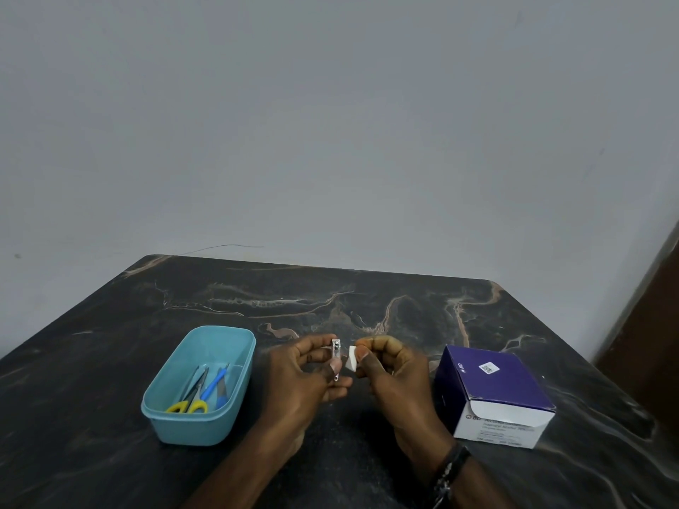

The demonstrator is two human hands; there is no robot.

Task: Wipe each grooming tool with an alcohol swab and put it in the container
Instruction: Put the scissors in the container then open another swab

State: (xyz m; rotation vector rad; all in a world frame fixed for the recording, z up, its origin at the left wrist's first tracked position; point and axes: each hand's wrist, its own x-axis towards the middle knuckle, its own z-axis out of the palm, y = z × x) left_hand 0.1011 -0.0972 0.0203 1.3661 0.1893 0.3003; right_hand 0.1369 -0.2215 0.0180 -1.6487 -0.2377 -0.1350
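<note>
- Nail clipper (335,352) pinched upright in left hand (305,376), mid-table, at 3 o'clock from container (200,383).
- Swab (352,358) gripped by right hand (393,365), just beside clipper.
- Best wiped along both faces and blades, then dropped among scissors (191,400).

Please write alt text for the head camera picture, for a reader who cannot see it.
Above a dark marble-patterned table, a person's left hand holds a small metal nail clipper while the right hand pinches a white alcohol swab beside it. A teal container with scissors stands left; a purple swab box right.
</note>
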